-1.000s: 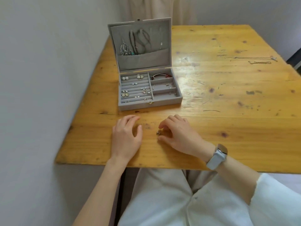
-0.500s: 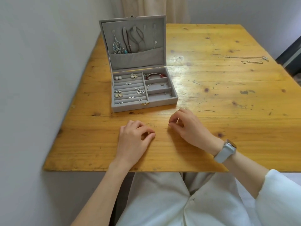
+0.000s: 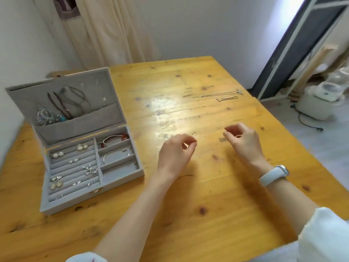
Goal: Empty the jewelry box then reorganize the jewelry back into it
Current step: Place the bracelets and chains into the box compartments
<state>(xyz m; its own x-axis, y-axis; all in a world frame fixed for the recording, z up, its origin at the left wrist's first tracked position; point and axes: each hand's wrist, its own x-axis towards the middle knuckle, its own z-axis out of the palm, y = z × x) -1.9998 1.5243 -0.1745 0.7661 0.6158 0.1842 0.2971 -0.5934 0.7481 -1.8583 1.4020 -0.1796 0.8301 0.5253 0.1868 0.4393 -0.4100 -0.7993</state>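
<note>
A: 2 hands are hovering over the wooden table (image 3: pixel 217 195); left hand (image 3: pixel 174 154) and right hand (image 3: pixel 242 141) are curling their fingers loosely, gripping nothing I can make out.

B: Jewelry box (image 3: pixel 120 178) is sitting open at left; 2 chains (image 3: pixel 221 95) are lying far right.

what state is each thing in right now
box: open, lid upright
red bracelet: in top right compartment
silver bracelet: in middle right compartment
chains: loose on table, far side
left hand: raised, fingers curled; hold unclear
right hand: raised, fingers curled; hold unclear
</note>
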